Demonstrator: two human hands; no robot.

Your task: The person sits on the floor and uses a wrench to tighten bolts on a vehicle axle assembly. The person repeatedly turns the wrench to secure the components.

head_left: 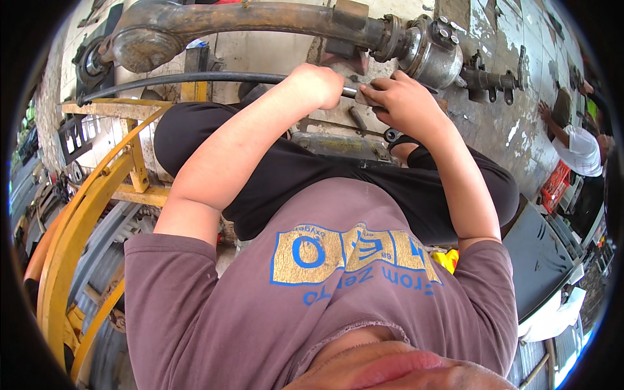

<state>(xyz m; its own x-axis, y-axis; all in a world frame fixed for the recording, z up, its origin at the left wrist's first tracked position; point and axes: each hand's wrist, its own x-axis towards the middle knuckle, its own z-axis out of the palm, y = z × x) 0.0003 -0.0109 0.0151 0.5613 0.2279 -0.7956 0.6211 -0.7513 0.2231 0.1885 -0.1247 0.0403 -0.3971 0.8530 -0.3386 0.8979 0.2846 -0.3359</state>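
A long black rod (188, 78) runs across in front of me, from the far left toward my hands, with a bare shiny metal stretch near its right end. My left hand (320, 88) is closed around the rod, just left of that shiny stretch. At the rod's right end, my right hand (408, 105) pinches a small flat grey-brown piece (368, 99) between thumb and fingers. The piece lies against the rod's end; its exact kind is unclear. Just beyond both hands lies a large rusty axle housing (260, 18), with a rounded greasy metal section (434, 55) toward its right.
A yellow metal frame (62, 260) curves along my left side, beside grey metal parts. Below my hands, a short dark tube (357, 119) lies on the floor. At the far right, another person (582, 148) in a white shirt bends near a red crate (556, 185).
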